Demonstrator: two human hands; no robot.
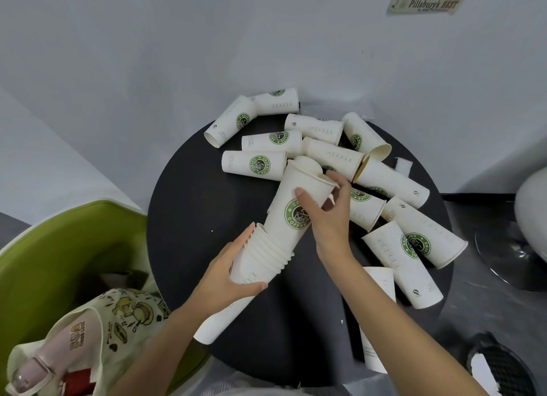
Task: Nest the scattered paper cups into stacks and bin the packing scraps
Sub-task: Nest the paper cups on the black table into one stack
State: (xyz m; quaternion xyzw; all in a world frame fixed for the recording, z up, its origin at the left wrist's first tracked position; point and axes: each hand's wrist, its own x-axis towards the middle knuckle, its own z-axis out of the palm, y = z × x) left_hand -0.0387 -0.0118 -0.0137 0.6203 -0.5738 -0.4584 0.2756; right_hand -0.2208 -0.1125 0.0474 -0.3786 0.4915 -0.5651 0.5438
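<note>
While the left hand (229, 280) is wrapping fingers and thumb round the nested stack (266, 262) and holding it slanted over the near edge of the dark round tabletop (204, 206), the right hand (328, 218) is gripping a single cup (291, 197) by its side wall, with the thumb across the green logo and the fingers curling round near the rim. That cup is sitting base-first in the mouth of the stack, its open rim pointing up and away from the person. Cup and stack are sharing one long axis, running from near left to far right, so the seating push is probably going to travel down that line toward the left hand. Loose cups (254, 162) are lying on their sides beyond and to the right, nearer the right hand, which seems better placed for fetching the next one. A white scrap (403, 165) is lying at the far right edge.
</note>
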